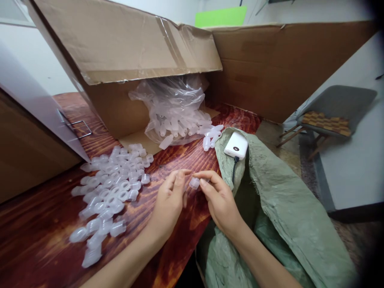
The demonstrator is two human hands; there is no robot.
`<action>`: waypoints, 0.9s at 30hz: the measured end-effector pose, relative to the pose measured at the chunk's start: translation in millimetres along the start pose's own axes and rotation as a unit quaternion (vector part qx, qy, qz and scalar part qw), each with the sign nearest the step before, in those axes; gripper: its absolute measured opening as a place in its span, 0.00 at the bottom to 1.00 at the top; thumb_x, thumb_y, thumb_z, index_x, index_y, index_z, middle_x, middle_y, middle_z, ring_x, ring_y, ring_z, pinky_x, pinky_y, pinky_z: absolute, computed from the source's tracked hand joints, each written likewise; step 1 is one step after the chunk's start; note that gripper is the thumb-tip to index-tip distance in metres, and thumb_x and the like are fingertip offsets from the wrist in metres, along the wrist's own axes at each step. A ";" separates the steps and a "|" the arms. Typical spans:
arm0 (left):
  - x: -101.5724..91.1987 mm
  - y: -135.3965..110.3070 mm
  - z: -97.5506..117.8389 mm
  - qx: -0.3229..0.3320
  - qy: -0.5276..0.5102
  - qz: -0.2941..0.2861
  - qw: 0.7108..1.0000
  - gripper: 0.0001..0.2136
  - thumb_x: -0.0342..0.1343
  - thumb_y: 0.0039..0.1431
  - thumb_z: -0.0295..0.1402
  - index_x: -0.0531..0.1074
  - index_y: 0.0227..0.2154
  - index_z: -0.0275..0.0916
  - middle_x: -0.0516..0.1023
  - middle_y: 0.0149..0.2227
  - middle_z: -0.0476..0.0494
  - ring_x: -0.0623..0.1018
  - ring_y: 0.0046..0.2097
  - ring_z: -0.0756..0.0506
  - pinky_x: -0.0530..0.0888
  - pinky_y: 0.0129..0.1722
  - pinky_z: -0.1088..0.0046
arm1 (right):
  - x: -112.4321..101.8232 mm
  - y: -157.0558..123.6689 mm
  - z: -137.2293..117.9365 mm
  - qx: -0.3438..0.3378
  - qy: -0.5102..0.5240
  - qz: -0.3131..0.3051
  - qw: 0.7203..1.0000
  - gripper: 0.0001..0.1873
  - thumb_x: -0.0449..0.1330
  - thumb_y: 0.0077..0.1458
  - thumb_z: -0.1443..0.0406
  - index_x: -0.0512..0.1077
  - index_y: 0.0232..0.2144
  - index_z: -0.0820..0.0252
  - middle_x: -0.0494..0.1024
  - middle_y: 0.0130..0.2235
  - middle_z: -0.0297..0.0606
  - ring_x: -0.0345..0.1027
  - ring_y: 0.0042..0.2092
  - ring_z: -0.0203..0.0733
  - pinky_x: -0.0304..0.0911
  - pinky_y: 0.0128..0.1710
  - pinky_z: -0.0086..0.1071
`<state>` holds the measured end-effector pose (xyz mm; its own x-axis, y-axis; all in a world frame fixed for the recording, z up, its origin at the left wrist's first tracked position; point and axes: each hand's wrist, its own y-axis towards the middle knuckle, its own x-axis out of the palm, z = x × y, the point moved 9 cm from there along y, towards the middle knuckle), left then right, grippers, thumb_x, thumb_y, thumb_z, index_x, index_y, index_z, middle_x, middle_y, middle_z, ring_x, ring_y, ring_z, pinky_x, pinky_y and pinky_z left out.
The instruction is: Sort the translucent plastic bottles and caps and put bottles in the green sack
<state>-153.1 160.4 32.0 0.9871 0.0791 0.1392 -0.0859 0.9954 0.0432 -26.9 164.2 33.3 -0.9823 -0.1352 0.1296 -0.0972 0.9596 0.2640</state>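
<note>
I found no text I could read anywhere. The white power bank, just beyond my right hand, bore a small dark round mark, too tiny to make out. The cardboard box farther off showed only tape, and the green sheet behind it was blank.

The red-brown wooden worktop carries a spread of clear plastic caps at nine o'clock. At twelve o'clock an open carton lies on its side, a plastic bag of small bottles spilling out. A green sack drapes the edge at three o'clock.
</note>
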 end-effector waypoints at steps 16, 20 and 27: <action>3.8 -6.3 20.6 0.106 0.156 -0.020 0.982 0.12 0.47 0.68 0.35 0.75 0.44 0.41 0.75 0.42 0.46 0.73 0.44 0.48 0.70 0.47 0.72 | 0.8 2.4 3.1 0.021 0.075 0.022 0.997 0.12 0.63 0.56 0.61 0.69 0.42 0.54 0.77 0.40 0.35 0.72 0.43 0.36 0.68 0.44 0.29; 9.5 -14.9 29.4 0.153 0.205 -0.052 0.965 0.15 0.44 0.68 0.31 0.73 0.49 0.40 0.72 0.42 0.45 0.72 0.45 0.48 0.68 0.47 0.72 | -0.9 1.4 -1.0 0.006 0.077 0.017 0.997 0.11 0.63 0.57 0.62 0.71 0.43 0.52 0.77 0.41 0.34 0.71 0.43 0.35 0.68 0.43 0.28; 21.5 -26.8 40.5 0.245 0.316 -0.053 0.915 0.19 0.50 0.60 0.27 0.67 0.54 0.33 0.67 0.42 0.42 0.70 0.43 0.47 0.72 0.41 0.71 | -7.1 -2.2 -4.0 -0.003 0.029 0.021 0.999 0.12 0.61 0.60 0.62 0.71 0.47 0.47 0.75 0.45 0.32 0.70 0.43 0.33 0.66 0.42 0.24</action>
<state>-135.1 133.2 73.9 0.8615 0.1523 -0.4843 0.1180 0.8678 0.4827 -19.1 162.1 35.6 -0.9746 -0.1092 0.1954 -0.0553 0.9633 0.2627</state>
